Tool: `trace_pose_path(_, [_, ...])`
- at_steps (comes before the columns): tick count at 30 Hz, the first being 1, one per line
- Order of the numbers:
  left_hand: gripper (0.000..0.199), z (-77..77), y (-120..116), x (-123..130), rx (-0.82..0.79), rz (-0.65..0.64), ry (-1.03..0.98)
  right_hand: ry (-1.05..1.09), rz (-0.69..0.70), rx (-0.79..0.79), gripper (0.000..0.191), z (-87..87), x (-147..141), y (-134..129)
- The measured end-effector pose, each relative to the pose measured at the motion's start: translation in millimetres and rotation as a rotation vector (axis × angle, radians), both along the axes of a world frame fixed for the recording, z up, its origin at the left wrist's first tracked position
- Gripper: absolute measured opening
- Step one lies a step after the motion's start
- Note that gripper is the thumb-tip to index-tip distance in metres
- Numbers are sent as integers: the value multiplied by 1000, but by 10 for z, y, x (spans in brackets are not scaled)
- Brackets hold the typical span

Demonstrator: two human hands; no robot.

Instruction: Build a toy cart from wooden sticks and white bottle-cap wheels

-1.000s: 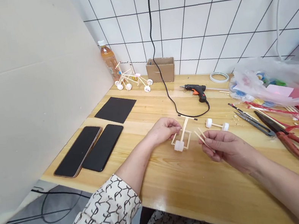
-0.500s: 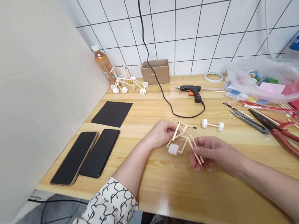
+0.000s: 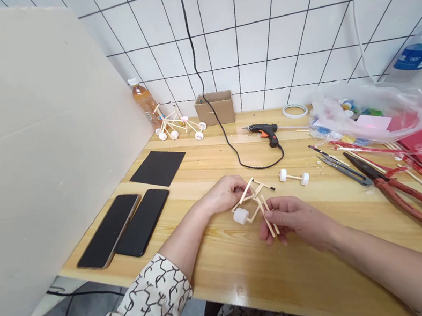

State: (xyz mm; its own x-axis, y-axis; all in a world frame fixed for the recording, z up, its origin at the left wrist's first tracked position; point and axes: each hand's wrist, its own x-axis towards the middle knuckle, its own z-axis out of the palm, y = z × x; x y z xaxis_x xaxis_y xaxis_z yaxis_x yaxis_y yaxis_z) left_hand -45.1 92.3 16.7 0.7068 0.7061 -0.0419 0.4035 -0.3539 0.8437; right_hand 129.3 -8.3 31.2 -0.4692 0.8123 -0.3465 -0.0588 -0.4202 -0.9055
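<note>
Craft workspot | wood tbl (image 3: pixel 222 265), glue gun (image 3: pixel 267 131), pliers (image 3: pixel 401 195), tiled wall (image 3: pixel 253 3)

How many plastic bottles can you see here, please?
2: an amber plastic bottle with a white cap at the back left, and a clear, blue-labelled one at the far right. The translucent plastic bag might hide others.

The left hand (image 3: pixel 230 191) pinches a small wooden-stick frame (image 3: pixel 256 191) that carries a white wheel (image 3: pixel 241 216) and a black-tipped crossbar. The right hand (image 3: pixel 286 216) holds two short wooden sticks (image 3: pixel 268 216) beside it. Just beyond lies a stick axle (image 3: pixel 293 177) with a white wheel at each end. Farther back, a black glue gun (image 3: pixel 266 132) rests on its side, its cord looping over the wooden table (image 3: pixel 229 263). Red-handled pliers (image 3: pixel 400 190) lie to the right, near grey snips (image 3: pixel 347 169); two phones (image 3: pixel 125 226) lie at left.
</note>
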Motion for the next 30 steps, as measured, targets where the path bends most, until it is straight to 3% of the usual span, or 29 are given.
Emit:
trace_pose_path(15, [18, 129, -14, 51, 52, -78, 97, 59, -60, 42, 29, 52, 66, 6])
trace_pose_path(19, [23, 172, -32, -2, 54, 100, 67, 69, -96, 44, 29, 56, 112, 28])
trace_pose_path(23, [28, 353, -166, -22, 65, 331, -19, 74, -118, 53, 29, 63, 118, 41])
trace_pose_path(26, [32, 488, -304, 21, 216, 386, 56, 74, -118, 52, 29, 60, 111, 43])
trace_pose_path(30, [27, 528, -417, 115, 409, 401, 190, 81, -123, 51, 29, 56, 104, 38])
